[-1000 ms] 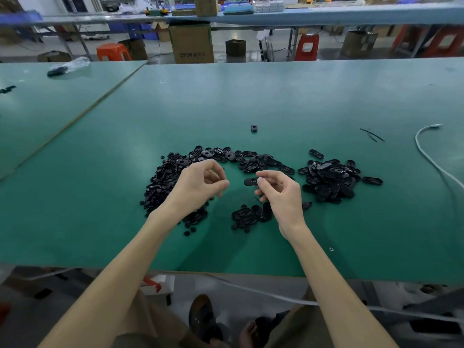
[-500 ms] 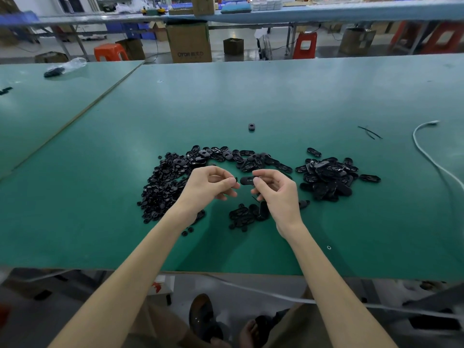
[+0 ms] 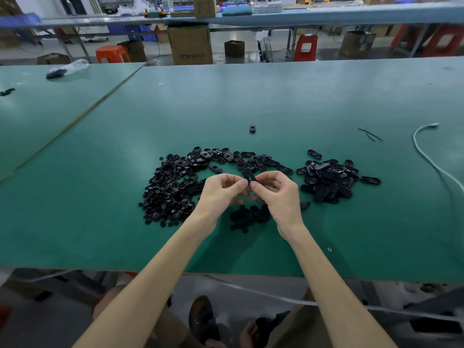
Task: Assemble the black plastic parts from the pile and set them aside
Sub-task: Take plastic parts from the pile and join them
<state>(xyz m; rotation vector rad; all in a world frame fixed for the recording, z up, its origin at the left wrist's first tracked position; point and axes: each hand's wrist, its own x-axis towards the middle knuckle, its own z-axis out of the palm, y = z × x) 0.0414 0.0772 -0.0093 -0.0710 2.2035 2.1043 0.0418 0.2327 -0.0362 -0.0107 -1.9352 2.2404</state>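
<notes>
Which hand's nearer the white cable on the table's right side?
Right. The right hand is left of the white cable, with the oval-part pile between; the left hand is farther left. Both pinch one black part.

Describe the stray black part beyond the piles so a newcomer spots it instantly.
Start at the green table, then the arc of black parts across its middle. Farther from the person lies the stray black part, alone on bare green, touching nothing, unlike the heaped pieces.

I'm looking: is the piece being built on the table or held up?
Held up: left hand and right hand pinch the black piece above the table.
</notes>
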